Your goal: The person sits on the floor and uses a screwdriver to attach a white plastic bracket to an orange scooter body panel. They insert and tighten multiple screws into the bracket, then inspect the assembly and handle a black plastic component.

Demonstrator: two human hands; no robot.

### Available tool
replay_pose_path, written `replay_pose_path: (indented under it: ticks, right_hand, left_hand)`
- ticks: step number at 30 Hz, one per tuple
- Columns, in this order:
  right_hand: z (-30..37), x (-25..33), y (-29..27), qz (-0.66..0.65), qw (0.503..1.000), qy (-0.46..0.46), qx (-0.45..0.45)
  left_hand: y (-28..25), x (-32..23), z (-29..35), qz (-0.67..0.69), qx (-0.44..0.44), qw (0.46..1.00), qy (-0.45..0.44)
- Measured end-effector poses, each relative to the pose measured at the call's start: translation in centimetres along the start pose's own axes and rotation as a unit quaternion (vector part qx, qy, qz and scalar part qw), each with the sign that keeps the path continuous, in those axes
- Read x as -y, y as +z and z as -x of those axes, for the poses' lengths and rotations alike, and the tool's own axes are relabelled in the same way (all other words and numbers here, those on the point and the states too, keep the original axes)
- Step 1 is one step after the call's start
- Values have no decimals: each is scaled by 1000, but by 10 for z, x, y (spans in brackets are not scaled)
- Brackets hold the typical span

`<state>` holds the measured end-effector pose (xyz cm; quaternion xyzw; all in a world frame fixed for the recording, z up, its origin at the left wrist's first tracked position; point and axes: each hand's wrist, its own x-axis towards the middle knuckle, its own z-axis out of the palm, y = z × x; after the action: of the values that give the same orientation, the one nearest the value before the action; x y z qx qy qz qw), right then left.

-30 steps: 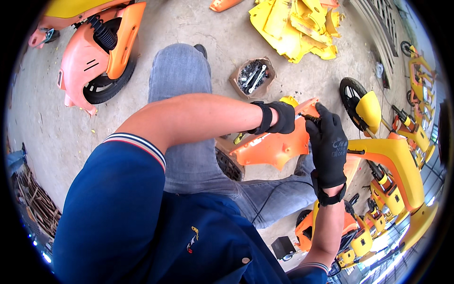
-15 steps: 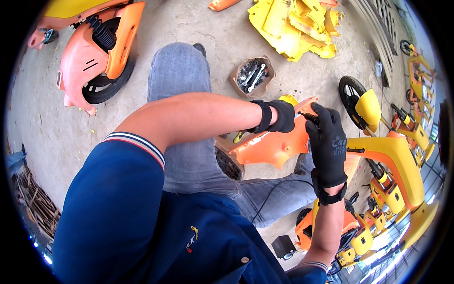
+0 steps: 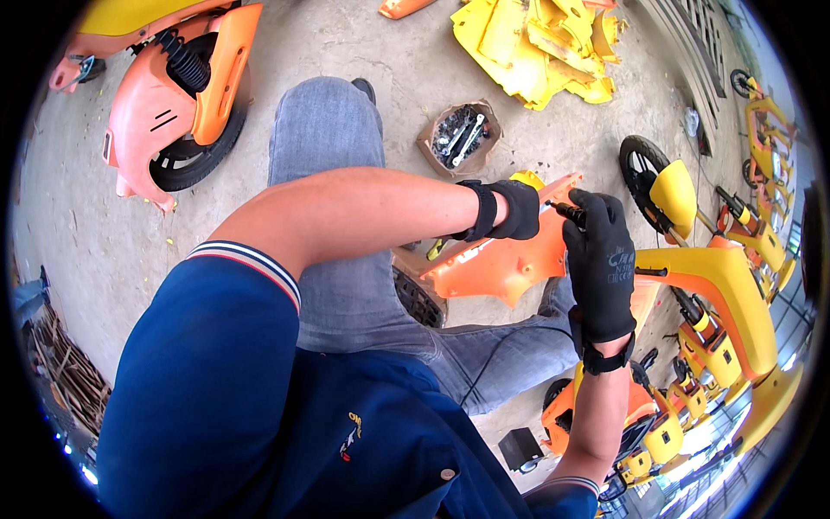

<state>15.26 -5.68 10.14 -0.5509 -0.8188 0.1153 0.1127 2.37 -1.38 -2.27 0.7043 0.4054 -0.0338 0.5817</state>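
Forearm extended rightward, left hand curls by an orange panel, hold unclear, while right hand grips a black tool.

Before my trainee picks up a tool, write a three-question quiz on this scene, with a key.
1. Which hand holds the dark tool by the orange panel?
2. What lies in the cardboard box? (a) work gloves (b) silver wrenches (c) a tyre
3. True or false: the left hand is gloved in black.

Key:
1. The right hand.
2. b
3. True
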Motion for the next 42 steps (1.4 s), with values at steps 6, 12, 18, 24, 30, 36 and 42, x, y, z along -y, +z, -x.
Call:
replay_pose_path:
  ticks: [6,12,18,24,30,36,42]
  right_hand:
    - [7,-1,0,65,989,105,83]
    - [2,11,-1,29,993,106,45]
    - [2,1,-1,34,998,5,45]
    - [7,2,5,93,978,164,86]
    - [2,4,-1,13,999,18,27]
    - [6,3,1,97,988,101,59]
    - [3,10,0,33,994,104,29]
  left_hand:
    - [0,-2,2,-5,-6,1000,-12]
    - [1,-2,1,-2,-9,1000,-4]
    - [-3,-4,2,-2,-8,1000,-8]
    - [-1,-2,1,-4,-9,1000,-6]
    - [-6,-6,5,0,6,1000,-11]
    - [-5,-6,4,-14,7,1000,-11]
    - [-1,-3,2,-13,0,1000,-2]
